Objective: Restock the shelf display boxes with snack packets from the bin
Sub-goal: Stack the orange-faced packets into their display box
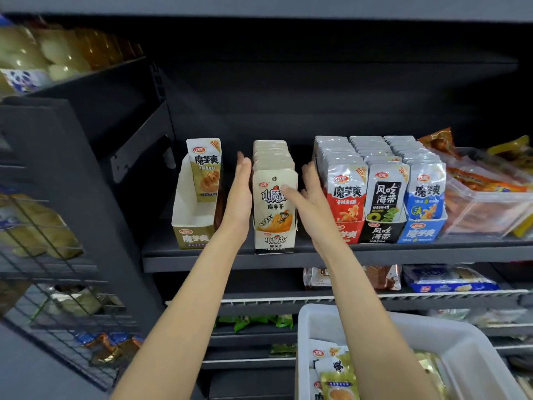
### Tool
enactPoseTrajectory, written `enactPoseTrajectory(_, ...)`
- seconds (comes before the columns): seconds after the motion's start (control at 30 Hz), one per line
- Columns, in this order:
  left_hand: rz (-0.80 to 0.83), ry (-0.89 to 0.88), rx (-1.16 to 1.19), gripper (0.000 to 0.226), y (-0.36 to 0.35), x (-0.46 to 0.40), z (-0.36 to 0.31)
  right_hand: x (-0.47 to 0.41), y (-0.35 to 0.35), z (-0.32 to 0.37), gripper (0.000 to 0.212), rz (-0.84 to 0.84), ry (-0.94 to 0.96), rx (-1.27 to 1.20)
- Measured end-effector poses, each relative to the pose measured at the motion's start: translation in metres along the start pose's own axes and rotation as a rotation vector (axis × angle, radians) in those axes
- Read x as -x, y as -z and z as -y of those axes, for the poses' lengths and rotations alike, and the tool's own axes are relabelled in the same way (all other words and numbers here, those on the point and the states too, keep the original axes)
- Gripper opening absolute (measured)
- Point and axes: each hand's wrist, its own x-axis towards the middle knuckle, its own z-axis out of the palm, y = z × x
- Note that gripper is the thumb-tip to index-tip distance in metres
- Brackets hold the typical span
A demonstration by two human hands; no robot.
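A cream display box (273, 243) full of cream snack packets (274, 197) stands at the middle of the dark shelf. My left hand (240, 192) lies flat against the left side of the packet row, fingers straight. My right hand (310, 194) is at the row's right side, its thumb across the front packet. Neither hand holds a packet. To the left stands a gold display box (191, 226) with a single gold packet (205, 168) upright in it. The white bin (450, 342) at bottom right holds several gold packets (337, 382).
Red (347, 194), black (385, 197) and blue (427, 197) display boxes, all full, stand to the right. A clear tub of orange snacks (487, 200) is further right. Lower shelves carry more packets. A wire rack (57, 269) stands at the left.
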Motion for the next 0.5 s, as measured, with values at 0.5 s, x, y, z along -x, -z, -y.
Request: enactPoseTrajectory(0.5, 0.116, 0.039, -0.031, 0.081, -0.005, -0.007, -0.002, -0.024, -0.003, 0.009, 0.076, 0.171, 0.024, 0.025)
